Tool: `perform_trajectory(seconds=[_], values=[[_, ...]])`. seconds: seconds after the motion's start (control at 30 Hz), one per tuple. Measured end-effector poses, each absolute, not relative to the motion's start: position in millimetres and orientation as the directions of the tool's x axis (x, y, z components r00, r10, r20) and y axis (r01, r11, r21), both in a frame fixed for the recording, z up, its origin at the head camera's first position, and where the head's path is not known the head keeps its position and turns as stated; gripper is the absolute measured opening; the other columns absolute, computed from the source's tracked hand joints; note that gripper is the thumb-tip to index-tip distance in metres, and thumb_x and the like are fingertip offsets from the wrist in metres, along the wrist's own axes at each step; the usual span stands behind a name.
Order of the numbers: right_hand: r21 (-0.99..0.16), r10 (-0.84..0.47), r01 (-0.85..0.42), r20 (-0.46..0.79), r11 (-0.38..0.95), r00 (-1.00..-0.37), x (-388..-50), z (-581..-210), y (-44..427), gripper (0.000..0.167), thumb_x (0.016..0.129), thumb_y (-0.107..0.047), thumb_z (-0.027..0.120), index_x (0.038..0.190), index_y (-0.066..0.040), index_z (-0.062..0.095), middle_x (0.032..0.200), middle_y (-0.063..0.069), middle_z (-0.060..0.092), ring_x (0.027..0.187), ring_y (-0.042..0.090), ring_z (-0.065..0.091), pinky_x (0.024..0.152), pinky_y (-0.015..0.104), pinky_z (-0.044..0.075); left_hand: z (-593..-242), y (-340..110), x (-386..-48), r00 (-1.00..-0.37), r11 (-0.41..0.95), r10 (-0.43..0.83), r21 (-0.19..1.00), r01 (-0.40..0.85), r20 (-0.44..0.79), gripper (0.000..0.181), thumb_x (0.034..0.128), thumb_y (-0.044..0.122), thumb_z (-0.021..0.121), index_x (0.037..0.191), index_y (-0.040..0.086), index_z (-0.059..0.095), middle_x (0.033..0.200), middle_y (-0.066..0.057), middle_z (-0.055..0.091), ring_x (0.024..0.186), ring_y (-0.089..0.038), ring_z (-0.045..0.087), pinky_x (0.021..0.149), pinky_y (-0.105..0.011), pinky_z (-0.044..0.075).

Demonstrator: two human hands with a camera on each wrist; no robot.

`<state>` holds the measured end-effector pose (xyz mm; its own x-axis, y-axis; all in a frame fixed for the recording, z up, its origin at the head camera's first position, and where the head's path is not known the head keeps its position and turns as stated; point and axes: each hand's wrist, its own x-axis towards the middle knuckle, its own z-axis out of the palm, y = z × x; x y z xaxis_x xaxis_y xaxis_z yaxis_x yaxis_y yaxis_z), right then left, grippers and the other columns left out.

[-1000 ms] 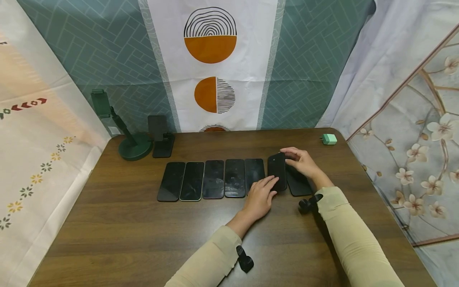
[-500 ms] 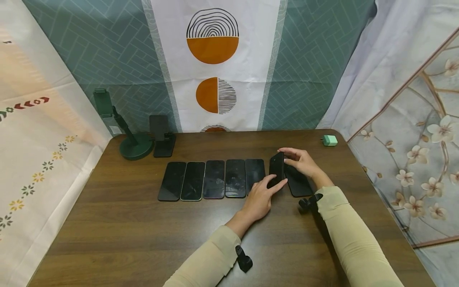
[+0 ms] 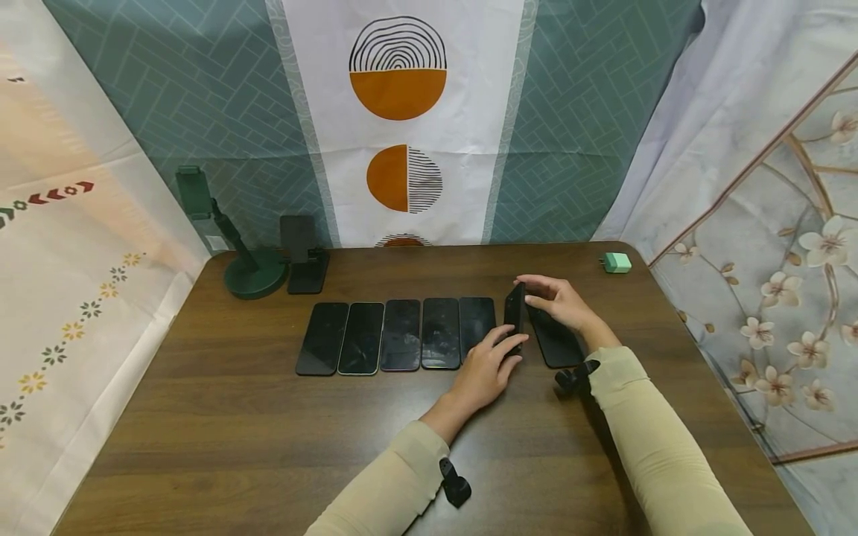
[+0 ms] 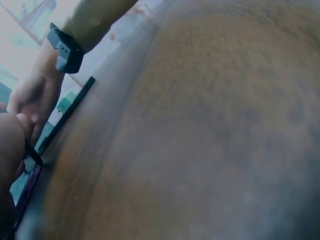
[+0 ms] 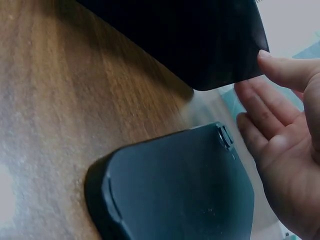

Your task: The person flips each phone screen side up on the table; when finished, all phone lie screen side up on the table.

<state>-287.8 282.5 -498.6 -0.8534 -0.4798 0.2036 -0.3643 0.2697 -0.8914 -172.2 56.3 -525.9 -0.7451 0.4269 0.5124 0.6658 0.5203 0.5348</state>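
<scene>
A black smartphone (image 3: 514, 307) stands tilted steeply on its long edge at the right of a row. My right hand (image 3: 558, 299) pinches its far end between thumb and fingers. At its near end, my left hand (image 3: 484, 366) holds it with the fingertips; that grip is partly hidden in the left wrist view. In the right wrist view, the thumb presses a corner of the dark tilted phone (image 5: 215, 45). Below that hand another black phone (image 3: 558, 341) lies back up, its camera bump showing. Several dark phones (image 3: 401, 336) lie side by side to the left, screens up.
A green round-based stand (image 3: 256, 277) and a black phone stand (image 3: 308, 272) are at the table's back left. A green charger plug (image 3: 616, 262) sits at the back right. Curtains and a patterned cloth (image 3: 228, 89) border the wooden table (image 3: 255, 447).
The phone between my hands has turned from nearly flat up onto its long edge, leaning left. My right hand has shifted slightly left with it; the left fingers have moved around its near end.
</scene>
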Motion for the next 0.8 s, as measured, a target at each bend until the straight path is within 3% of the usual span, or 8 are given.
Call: perform_trajectory(seconds=[0.2,0.37,0.47,0.8], values=[[-0.866,-0.521,-0.372,0.159,0.335,-0.838,-291,-499,279,0.051,0.097,0.003,0.063,0.145,0.011,0.046,0.138,0.027,0.058,0.128,0.045,0.053,0.095,0.02,0.05,-525,55,-173,-0.731,0.498,0.403,0.538,0.68,0.55,0.038,0.0975,0.013,0.069,0.135,0.008,0.064,0.141,-0.014,0.057,0.122,-0.026,0.063,0.099,-0.037,0.053],[-0.853,-0.541,-0.365,0.12,0.373,-0.833,-291,-499,275,0.055,0.096,0.002,0.065,0.147,0.007,0.045,0.138,0.025,0.058,0.129,0.043,0.053,0.106,0.05,0.046,-524,53,-172,-0.73,0.499,0.392,0.538,0.68,0.559,0.046,0.0965,0.012,0.07,0.139,0.001,0.058,0.14,-0.016,0.058,0.123,-0.027,0.062,0.1,-0.038,0.052],[-0.847,-0.542,-0.368,0.116,0.384,-0.832,-291,-499,274,0.055,0.097,0.001,0.066,0.147,0.008,0.045,0.139,0.026,0.058,0.13,0.043,0.053,0.108,0.06,0.04,-524,52,-172,-0.729,0.497,0.387,0.539,0.68,0.564,0.047,0.0953,0.009,0.071,0.139,-0.001,0.058,0.141,-0.016,0.057,0.125,-0.027,0.061,0.101,-0.038,0.051],[-0.776,-0.521,-0.371,0.064,0.51,-0.851,-292,-499,270,0.062,0.095,-0.015,0.073,0.147,0.005,0.047,0.139,0.024,0.058,0.132,0.042,0.051,0.11,0.06,0.038,-526,46,-174,-0.726,0.455,0.344,0.571,0.683,0.595,0.052,0.0884,0.004,0.077,0.135,-0.008,0.059,0.144,-0.017,0.055,0.13,-0.029,0.057,0.106,-0.035,0.047]])
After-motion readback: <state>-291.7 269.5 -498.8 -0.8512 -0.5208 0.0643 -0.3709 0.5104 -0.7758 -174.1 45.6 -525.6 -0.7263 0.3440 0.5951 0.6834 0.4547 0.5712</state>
